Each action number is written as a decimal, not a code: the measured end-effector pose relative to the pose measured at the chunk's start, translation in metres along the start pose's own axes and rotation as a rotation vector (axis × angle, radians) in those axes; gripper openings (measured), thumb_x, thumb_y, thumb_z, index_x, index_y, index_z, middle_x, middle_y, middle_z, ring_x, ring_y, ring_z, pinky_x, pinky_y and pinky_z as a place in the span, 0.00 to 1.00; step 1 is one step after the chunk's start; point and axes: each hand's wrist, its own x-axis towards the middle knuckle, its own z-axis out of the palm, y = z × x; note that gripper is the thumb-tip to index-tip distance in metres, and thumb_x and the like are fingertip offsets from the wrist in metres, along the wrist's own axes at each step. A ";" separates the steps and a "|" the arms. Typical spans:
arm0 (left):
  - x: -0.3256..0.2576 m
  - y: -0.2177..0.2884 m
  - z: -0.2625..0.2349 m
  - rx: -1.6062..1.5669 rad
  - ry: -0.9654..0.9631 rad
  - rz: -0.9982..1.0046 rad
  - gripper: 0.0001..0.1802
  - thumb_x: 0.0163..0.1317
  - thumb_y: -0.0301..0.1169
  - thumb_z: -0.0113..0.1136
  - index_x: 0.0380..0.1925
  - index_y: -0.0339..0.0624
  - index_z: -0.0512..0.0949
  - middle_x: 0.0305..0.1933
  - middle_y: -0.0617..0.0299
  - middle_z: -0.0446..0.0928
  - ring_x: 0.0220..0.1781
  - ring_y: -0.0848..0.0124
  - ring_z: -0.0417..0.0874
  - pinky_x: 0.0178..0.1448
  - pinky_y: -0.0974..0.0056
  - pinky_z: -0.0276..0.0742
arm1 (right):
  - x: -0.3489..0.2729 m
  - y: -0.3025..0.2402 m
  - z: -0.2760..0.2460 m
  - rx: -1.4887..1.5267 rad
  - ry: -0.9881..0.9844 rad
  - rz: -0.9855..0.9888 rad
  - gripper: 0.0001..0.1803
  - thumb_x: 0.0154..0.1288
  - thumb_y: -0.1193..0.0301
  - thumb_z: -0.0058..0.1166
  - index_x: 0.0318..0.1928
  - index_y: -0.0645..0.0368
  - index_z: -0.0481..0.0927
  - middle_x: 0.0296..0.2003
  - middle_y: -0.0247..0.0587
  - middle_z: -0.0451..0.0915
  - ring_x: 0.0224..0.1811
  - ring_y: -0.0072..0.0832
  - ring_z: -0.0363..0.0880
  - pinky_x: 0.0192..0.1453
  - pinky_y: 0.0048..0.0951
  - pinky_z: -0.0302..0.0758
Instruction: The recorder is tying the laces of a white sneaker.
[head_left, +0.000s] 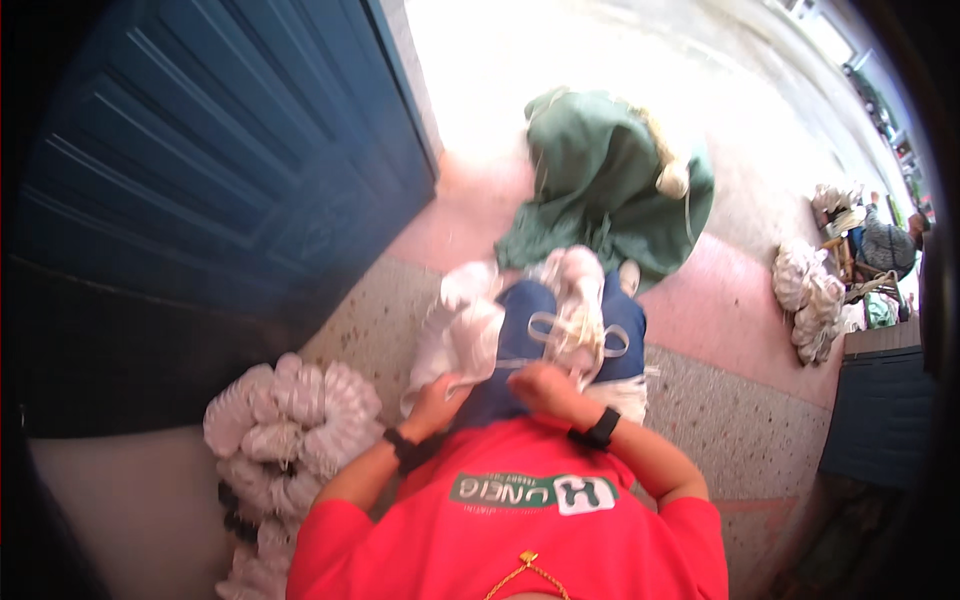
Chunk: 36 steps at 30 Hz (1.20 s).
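My left hand is curled at the lower edge of a white cloth bundle beside my left thigh; its fingers are blurred. Above my lap, my right hand is closed, fingers bent inward, and what it grips cannot be made out. A thin white cord runs across my blue trousers close to this hand. Between my knees lies a long off-white bundle with looped white string on it. More white material shows by my right thigh.
Rounded white bundles are piled on the floor at my left, below a dark blue panelled door. A green cloth heap with a pale cord bundle stands ahead. Further white bundles lie far right, near another person.
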 end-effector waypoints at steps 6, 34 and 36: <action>-0.001 0.106 -0.060 -0.212 0.082 -0.080 0.09 0.66 0.32 0.65 0.36 0.35 0.84 0.28 0.64 0.83 0.26 0.80 0.81 0.30 0.71 0.77 | 0.045 -0.039 0.020 -0.225 -0.221 -0.149 0.24 0.61 0.56 0.65 0.49 0.61 0.80 0.40 0.54 0.83 0.44 0.51 0.82 0.46 0.49 0.79; 0.045 -0.121 0.001 -0.253 -0.294 -0.166 0.22 0.80 0.45 0.44 0.54 0.41 0.79 0.51 0.62 0.83 0.49 0.66 0.83 0.57 0.59 0.76 | 0.037 -0.020 0.003 0.746 0.154 0.317 0.11 0.71 0.73 0.59 0.51 0.62 0.84 0.44 0.40 0.88 0.51 0.23 0.83 0.59 0.30 0.76; 0.049 -0.135 -0.001 -0.028 -0.327 -0.058 0.22 0.80 0.44 0.43 0.49 0.40 0.82 0.47 0.60 0.84 0.49 0.64 0.83 0.56 0.59 0.76 | 0.037 -0.020 0.004 0.840 0.136 0.375 0.10 0.71 0.75 0.58 0.50 0.63 0.84 0.43 0.38 0.88 0.52 0.22 0.82 0.60 0.29 0.76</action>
